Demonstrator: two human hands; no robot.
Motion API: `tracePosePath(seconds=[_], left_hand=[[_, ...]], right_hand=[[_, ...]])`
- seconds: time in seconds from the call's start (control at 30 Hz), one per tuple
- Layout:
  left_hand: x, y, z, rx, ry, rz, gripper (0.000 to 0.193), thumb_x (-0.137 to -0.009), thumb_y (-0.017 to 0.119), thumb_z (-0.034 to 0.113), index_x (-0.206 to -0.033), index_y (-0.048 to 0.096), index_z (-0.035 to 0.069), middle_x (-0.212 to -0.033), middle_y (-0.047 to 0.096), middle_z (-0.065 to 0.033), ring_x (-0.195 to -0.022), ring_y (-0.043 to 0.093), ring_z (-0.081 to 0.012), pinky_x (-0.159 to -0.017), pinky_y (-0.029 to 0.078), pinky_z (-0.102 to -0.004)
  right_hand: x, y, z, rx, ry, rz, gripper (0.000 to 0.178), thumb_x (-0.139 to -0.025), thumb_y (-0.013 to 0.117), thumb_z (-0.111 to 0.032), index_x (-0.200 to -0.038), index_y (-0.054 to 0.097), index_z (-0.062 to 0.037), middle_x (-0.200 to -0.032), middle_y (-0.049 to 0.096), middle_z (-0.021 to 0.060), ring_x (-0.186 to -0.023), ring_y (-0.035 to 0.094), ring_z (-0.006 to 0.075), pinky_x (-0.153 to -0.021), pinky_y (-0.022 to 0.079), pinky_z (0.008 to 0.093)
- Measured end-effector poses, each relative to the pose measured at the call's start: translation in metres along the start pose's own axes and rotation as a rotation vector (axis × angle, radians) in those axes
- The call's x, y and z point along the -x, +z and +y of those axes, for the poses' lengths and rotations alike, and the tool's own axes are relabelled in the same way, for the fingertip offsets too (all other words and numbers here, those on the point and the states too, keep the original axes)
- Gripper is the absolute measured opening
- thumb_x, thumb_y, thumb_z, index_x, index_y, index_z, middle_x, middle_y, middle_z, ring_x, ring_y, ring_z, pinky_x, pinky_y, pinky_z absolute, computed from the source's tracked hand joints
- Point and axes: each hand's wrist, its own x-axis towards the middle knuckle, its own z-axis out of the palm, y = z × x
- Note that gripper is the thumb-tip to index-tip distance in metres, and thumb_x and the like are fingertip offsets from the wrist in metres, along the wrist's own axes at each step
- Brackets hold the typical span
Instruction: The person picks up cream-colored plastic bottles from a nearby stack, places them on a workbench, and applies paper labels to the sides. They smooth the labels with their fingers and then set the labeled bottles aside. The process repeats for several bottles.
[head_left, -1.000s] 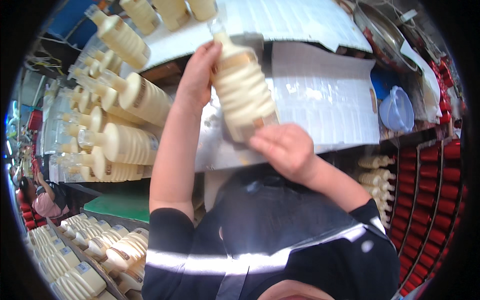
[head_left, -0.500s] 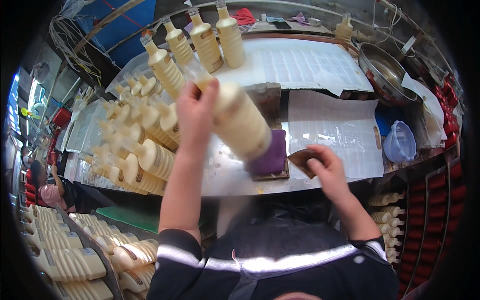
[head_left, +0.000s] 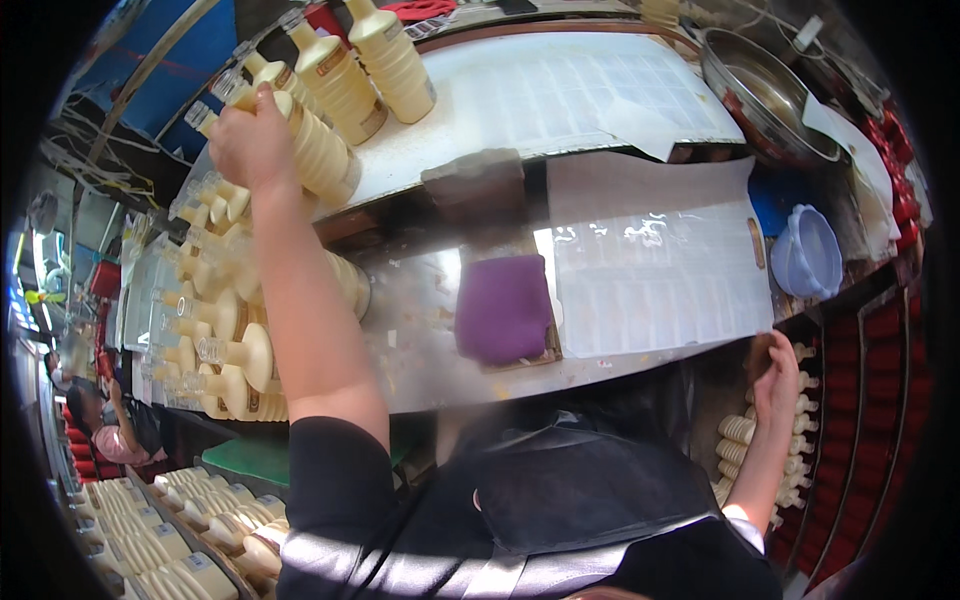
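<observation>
At the back left, my left hand (head_left: pixel 250 140) is closed around the upper part of a cream bottle with a ribbed body and clear neck. It stands among similar bottles (head_left: pixel 335 90) on the raised white surface, and my hand and forearm hide part of it. My right hand (head_left: pixel 778 380) is at the table's right front corner, its fingers curled. A dark brownish patch shows at those fingertips, too unclear to name. A purple folded cloth (head_left: pixel 503 308) lies on a small board at the middle of the table.
Several cream bottles (head_left: pixel 235 310) lie stacked left of my forearm. A white sheet (head_left: pixel 655 270) covers the table's right part, next to a blue plastic basin (head_left: pixel 806 252). Behind that is a large metal bowl (head_left: pixel 765 90). Racks of bottles (head_left: pixel 160 550) stand lower left; a person sits beyond.
My left hand has carried the bottle from above the purple cloth to the back left row. My right hand, which held a brown sheet, has moved right to the table corner.
</observation>
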Motion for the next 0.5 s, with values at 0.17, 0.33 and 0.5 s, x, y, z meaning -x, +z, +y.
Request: tracePosePath(seconds=[0.17, 0.33, 0.5], left_hand=[[-0.010, 0.017, 0.002, -0.049, 0.018, 0.028, 0.059, -0.089, 0.068, 0.055, -0.100, 0.075, -0.003, -0.103, 0.071, -0.0224, -0.098, 0.068, -0.0415, -0.088, 0.054, -0.0502], [0.020, 0.002, 0.001, 0.117, 0.066, 0.316, 0.070, -0.084, 0.077, 0.048, -0.131, 0.061, -0.001, -0.129, 0.061, -0.0242, -0.129, 0.052, -0.0391, -0.109, 0.041, -0.0483], [0.097, -0.001, -0.009, 0.304, -0.257, 0.067, 0.127, -0.070, 0.092, 0.036, -0.159, 0.010, -0.001, -0.157, 0.021, -0.0372, -0.148, 0.022, -0.0511, -0.122, 0.021, -0.0553]], right_hand=[[-0.007, -0.020, 0.005, -0.143, 0.047, 0.012, 0.031, -0.088, 0.054, 0.002, -0.119, 0.062, 0.0020, -0.118, 0.067, 0.0117, -0.115, 0.065, 0.0222, -0.105, 0.052, 0.0318], [-0.016, 0.056, 0.004, -0.021, -0.002, -0.212, 0.022, -0.090, 0.055, -0.004, -0.109, 0.065, 0.0023, -0.107, 0.069, 0.0107, -0.103, 0.067, 0.0204, -0.093, 0.054, 0.0302], [-0.010, 0.216, -0.016, 0.563, -0.004, -0.496, 0.020, -0.093, 0.067, -0.017, -0.098, 0.072, 0.0008, -0.091, 0.071, 0.0062, -0.080, 0.064, 0.0126, -0.071, 0.050, 0.0265]])
